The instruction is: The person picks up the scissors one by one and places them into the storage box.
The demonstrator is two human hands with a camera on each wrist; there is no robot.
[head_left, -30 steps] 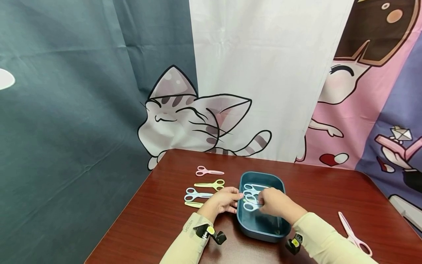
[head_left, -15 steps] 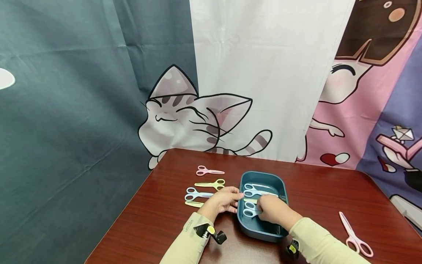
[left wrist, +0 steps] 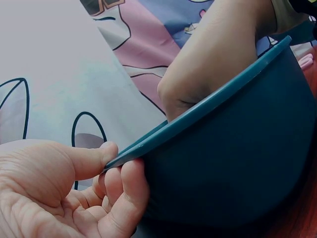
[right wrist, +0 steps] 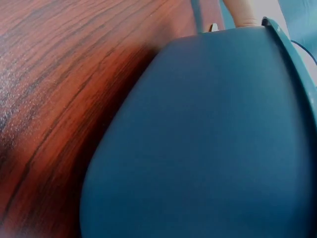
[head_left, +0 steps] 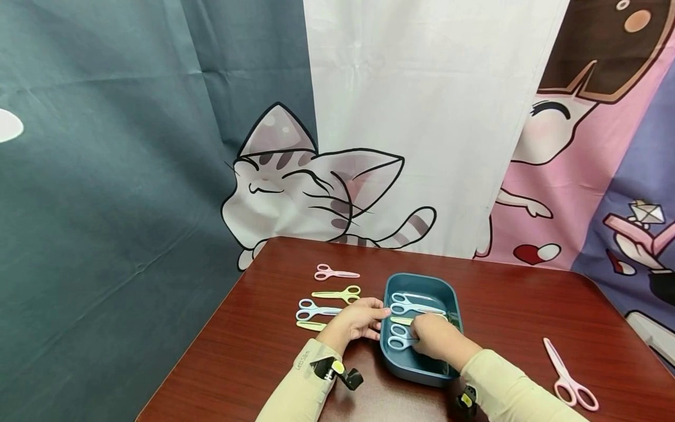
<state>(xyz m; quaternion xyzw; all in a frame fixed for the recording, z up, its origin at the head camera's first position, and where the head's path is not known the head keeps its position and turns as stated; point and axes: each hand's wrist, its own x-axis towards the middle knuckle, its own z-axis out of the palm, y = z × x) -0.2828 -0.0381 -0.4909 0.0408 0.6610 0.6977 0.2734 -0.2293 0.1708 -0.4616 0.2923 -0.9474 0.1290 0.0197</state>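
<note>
A dark blue bin (head_left: 416, 377) stands on the table. My left hand (head_left: 358, 319) holds its left rim; in the left wrist view the thumb lies on top and curled fingers below the bin's edge (left wrist: 198, 111). Inside the bin, my right hand (head_left: 437, 336) grips light blue scissors (head_left: 411, 339) by the blade end, with the finger loops pointing left. Its fingertips are hidden. Farther back in the bin lie other light blue scissors (head_left: 413, 308) and a partly covered green pair (head_left: 402, 321). The right wrist view is mostly filled by the bin's outer wall (right wrist: 198, 139).
Left of the bin, pink scissors (head_left: 340, 274), green scissors (head_left: 332, 295), blue scissors (head_left: 321, 311) and a partly hidden green pair (head_left: 310, 326) lie in a column. Another pink pair (head_left: 563, 375) lies at the right on the brown table (head_left: 237, 351). A printed curtain (head_left: 448, 117) hangs behind.
My right hand has lowered the blue scissors toward the near part of the bin, and the scissors behind them show more fully. The left hand has stayed on the rim.
</note>
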